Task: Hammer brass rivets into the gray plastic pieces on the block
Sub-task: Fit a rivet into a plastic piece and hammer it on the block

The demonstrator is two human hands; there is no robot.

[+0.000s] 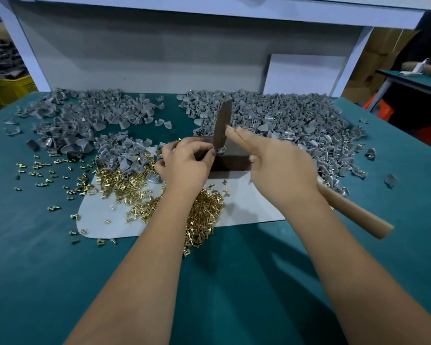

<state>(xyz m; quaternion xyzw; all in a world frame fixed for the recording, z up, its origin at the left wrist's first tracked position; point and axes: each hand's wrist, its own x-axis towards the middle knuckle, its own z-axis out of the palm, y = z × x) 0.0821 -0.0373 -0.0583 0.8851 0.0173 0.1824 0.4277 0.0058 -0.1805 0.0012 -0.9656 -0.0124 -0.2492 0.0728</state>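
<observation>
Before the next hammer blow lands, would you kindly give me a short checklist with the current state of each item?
1. Right hand grips the hammer by its wooden handle: ok.
2. Gray plastic piece sits on the dark block under the hammer head: ok.
3. Left hand steadies the piece at the block's edge: ok.
4. Left fingertips clear of the hammer face: not ok, they are right beside it.
5. Rivet seated straight in the piece: cannot tell, it is hidden.
6. Brass rivets within reach on the white mat: ok.

Brass rivets [204, 215] heaped, gray pieces [284, 120] piled, dark block [230, 163]
</observation>
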